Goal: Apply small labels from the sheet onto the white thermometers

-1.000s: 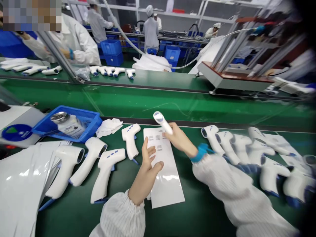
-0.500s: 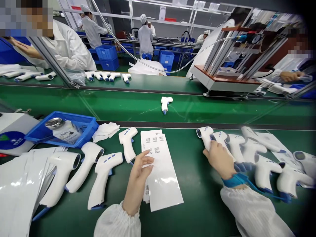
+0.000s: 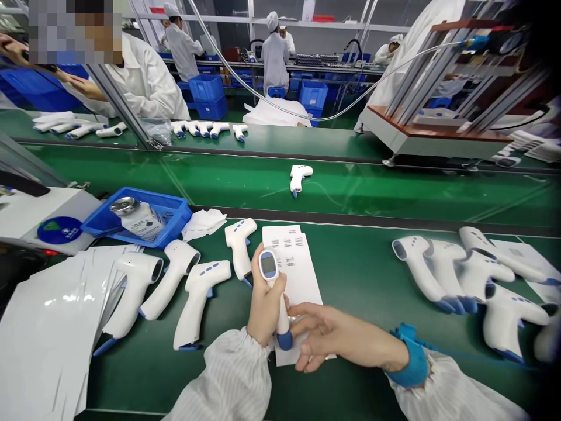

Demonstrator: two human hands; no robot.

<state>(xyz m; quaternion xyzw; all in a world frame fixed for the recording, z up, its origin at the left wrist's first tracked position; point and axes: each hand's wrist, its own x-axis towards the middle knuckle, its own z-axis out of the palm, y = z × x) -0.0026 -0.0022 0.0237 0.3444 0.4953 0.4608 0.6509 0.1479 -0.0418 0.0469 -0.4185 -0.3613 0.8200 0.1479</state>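
An infrared thermometer (image 3: 269, 266), white with a grey screen and a blue-tipped handle, stands nearly upright in my left hand (image 3: 263, 307), its screen towards me. My left fingers are wrapped round the handle. By the lower handle is my right hand (image 3: 326, 333), fingers apart; whether a fingertip touches the handle I cannot tell. A blue strap (image 3: 412, 356) circles my right wrist. Beneath and behind the thermometer lies a white label sheet (image 3: 302, 275) with small printed marks, partly hidden by my hands. Just left of it lies another thermometer (image 3: 239, 245).
Several thermometers lie left (image 3: 197, 298) and right (image 3: 418, 269) on the green bench. A blue tray (image 3: 179, 225) holds a metal-lidded container; white sheets (image 3: 48, 327) lie at left. A lone thermometer (image 3: 300, 175) rests on the green belt. Beyond are a co-worker (image 3: 146, 76) and a fixture (image 3: 438, 137).
My right hand has moved left from the right-hand group, and one thermometer from there is now in my left hand, which has closed round it. The view has turned slightly left.
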